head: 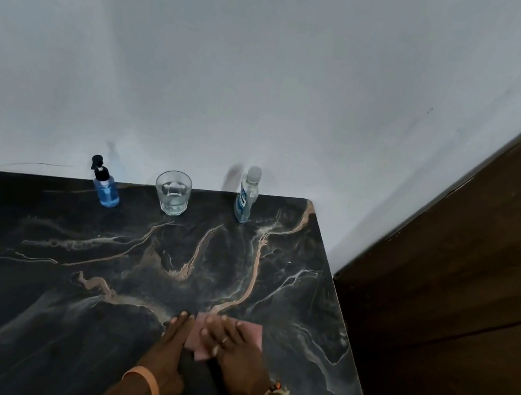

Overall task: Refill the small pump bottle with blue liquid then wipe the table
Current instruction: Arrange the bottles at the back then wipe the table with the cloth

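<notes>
Dark marbled table against a pale wall; along its far edge stand the small pump bottle holding blue liquid, a clear glass and a capped refill bottle, each well apart. Your right hand lies flat, fingers spread, on a pink cloth near the front right; your left hand rests open, fingers straight, just beside the cloth's left edge
</notes>
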`<state>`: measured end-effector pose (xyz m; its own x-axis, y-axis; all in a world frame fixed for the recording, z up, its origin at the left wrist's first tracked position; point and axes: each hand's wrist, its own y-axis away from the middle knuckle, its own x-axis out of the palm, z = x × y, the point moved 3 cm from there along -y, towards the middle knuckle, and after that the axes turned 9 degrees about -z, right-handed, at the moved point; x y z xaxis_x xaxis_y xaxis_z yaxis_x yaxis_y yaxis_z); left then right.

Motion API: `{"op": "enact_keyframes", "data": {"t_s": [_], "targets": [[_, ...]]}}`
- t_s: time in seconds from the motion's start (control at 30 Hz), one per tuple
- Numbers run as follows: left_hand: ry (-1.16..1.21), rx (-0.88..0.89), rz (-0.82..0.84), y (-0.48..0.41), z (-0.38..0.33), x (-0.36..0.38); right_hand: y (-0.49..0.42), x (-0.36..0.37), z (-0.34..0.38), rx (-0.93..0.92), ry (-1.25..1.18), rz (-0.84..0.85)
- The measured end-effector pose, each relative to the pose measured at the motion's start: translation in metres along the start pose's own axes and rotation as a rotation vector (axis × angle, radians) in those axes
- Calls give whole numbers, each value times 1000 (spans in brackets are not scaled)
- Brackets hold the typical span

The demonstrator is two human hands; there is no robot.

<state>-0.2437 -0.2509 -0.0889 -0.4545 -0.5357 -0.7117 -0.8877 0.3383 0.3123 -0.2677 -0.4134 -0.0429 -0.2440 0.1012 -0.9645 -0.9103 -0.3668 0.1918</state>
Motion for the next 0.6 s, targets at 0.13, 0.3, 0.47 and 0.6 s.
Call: {"op": "enact_keyframes", "data": {"t_s": [0.13,0.3,0.47,0.6], "targets": [[91,-2,-44,2,-2,-3,-8,23,21,101,93,49],[199,-13,-142,3,8,-4,-15,22,22,-76,53,41],[56,33,-141,0,19,0,-31,23,29,49,-204,-99],[64,-111,-345,16,24,-21,-41,49,69,-137,-297,-102]]}}
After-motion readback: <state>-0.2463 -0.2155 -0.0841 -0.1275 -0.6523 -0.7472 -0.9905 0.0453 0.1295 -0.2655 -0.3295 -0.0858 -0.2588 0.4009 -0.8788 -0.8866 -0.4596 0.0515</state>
